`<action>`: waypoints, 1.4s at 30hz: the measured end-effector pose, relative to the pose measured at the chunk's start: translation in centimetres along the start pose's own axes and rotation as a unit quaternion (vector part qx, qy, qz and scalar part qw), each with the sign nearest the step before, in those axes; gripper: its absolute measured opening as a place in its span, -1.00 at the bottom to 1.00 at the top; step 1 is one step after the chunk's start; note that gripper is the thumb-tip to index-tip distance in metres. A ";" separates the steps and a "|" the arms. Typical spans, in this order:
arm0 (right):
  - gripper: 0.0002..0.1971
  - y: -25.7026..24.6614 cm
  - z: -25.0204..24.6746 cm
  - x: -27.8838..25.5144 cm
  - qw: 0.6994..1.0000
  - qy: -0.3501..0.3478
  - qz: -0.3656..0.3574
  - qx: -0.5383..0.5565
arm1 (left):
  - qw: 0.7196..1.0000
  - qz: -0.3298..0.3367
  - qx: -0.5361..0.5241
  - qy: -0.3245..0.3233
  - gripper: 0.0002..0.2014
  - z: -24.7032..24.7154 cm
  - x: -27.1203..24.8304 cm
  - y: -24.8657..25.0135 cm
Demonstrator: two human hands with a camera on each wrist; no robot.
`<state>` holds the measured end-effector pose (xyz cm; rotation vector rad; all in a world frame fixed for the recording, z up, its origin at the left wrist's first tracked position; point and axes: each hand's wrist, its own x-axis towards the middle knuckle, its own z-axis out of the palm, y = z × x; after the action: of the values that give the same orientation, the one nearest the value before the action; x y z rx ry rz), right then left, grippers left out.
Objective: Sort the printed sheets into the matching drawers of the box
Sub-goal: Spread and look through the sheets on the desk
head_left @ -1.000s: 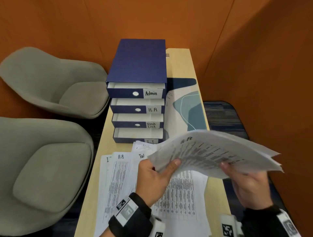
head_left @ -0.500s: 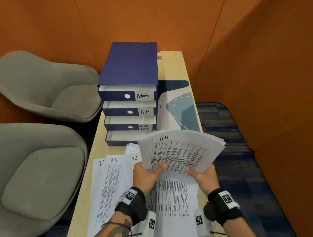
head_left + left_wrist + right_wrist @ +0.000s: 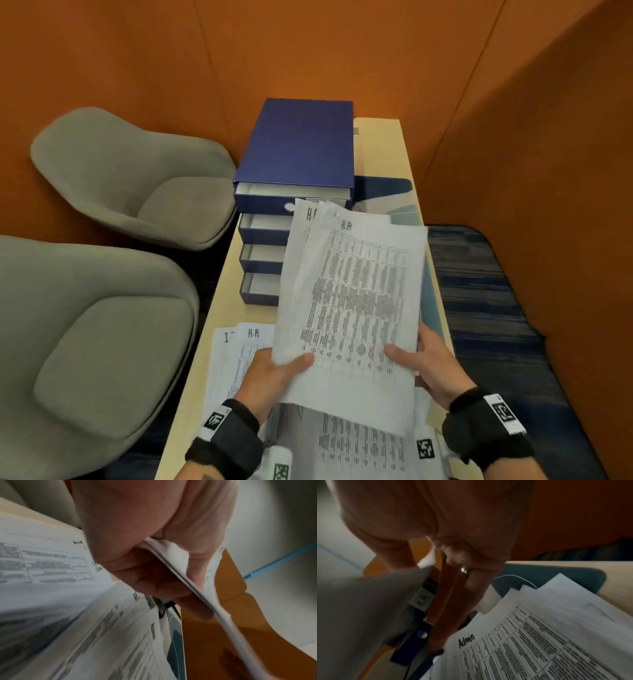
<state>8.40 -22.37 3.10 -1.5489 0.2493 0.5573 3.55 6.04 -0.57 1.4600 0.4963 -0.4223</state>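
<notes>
Now, held stack: sheaf of H.R sheets (image 3: 352,301) raised over the worktop (image 3: 383,150), turned upright to face the head camera instead of bowed flat as a second ago; top sheets fanned, two "H.R" headings showing.
Left hand (image 3: 274,373): pinching the sheaf's lower left corner, thumb on the printed face, fingers (image 3: 154,582) curled beneath.
Right hand (image 3: 424,366): gripping the lower right edge, thumb on top, fingers behind the paper.
Change: sheaf swung from the right side to centre, squared up in front of the drawer box (image 3: 298,150); top edge now overlapping the view of the upper drawers.
Meaning for the task: heading read and batch gathered; probably ready for the H.R drawer (image 3: 263,226), second from the top, already pulled open.
Still unsorted: loose sheets (image 3: 239,356) spread on the near worktop, among them one headed "H.R", one starting with "I", and an Admin sheet (image 3: 530,642).
Drawers: all four slid out stepwise, each showing a pale floor; contents not discernible.
Edges: worktop narrow; left edge beside two grey chairs (image 3: 102,325), right edge close to the right wrist, above carpet.
Open room: clear air between sheaf and box; drawer mouth shallow under the top drawer's overhang, so likely a low, flat entry with the fanned corners tucked first.
</notes>
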 end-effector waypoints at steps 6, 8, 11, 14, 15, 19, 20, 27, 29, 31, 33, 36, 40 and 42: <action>-0.57 -2.3 3.6 1.7 0.998 -0.027 -0.001 -0.062 | 0.999 0.025 -0.034 -0.021 -0.62 -4.3 0.3 3.4; -0.57 -2.8 4.1 2.0 0.997 -0.025 -0.008 -0.075 | 0.997 0.030 -0.070 -0.027 -0.66 -5.6 0.3 4.6; -0.59 -3.2 4.2 1.3 0.993 -0.024 -0.015 -0.111 | 0.995 0.051 -0.077 -0.031 -0.68 -6.7 0.4 5.9; -0.58 -2.3 4.0 0.0 0.990 -0.015 -0.026 -0.135 | 0.995 0.101 -0.015 -0.018 -0.68 -6.7 0.6 6.6; -0.56 -2.0 3.9 -0.3 0.990 -0.002 -0.038 -0.137 | 0.992 0.121 0.011 -0.021 -0.70 -6.4 0.7 6.7; -0.42 -1.8 3.7 -1.2 0.991 0.085 -0.105 0.001 | 0.975 0.172 0.108 -0.086 -0.79 -4.3 0.8 6.6; -0.43 -2.0 3.5 -1.6 0.986 0.107 -0.123 0.045 | 0.969 0.183 0.129 -0.104 -0.80 -3.5 0.6 6.6; -0.59 -0.8 1.9 -6.1 0.961 0.210 -0.176 0.029 | 0.922 0.348 0.143 -0.085 -0.79 1.2 -0.5 6.3; -0.58 0.2 1.4 -7.3 0.960 0.213 -0.183 -0.016 | 0.911 0.377 0.151 -0.076 -0.75 2.5 -1.0 5.7; -0.58 1.7 0.7 -8.2 0.958 0.214 -0.187 -0.032 | 0.936 0.324 0.116 -0.069 -0.67 3.6 -1.7 4.8; -0.58 3.1 0.3 -8.3 0.958 0.228 -0.176 0.005 | 0.959 0.263 0.067 -0.085 -0.72 4.4 -2.0 3.4; -0.60 4.4 0.2 -7.4 0.958 0.238 -0.156 0.031 | 0.976 0.195 0.072 -0.065 -0.80 5.2 -1.5 1.3; -0.57 4.3 -0.3 -6.3 0.960 0.223 -0.162 0.051 | 0.986 0.160 0.019 -0.049 -0.77 6.9 -1.9 1.0; -0.57 4.5 -0.7 -5.8 0.964 0.209 -0.154 0.053 | 0.987 0.155 -0.003 -0.042 -0.72 7.6 -1.8 0.8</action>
<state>1.43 -24.40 1.97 -1.5507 0.3439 -0.0331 2.96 -1.53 1.47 1.4763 0.1971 -0.2337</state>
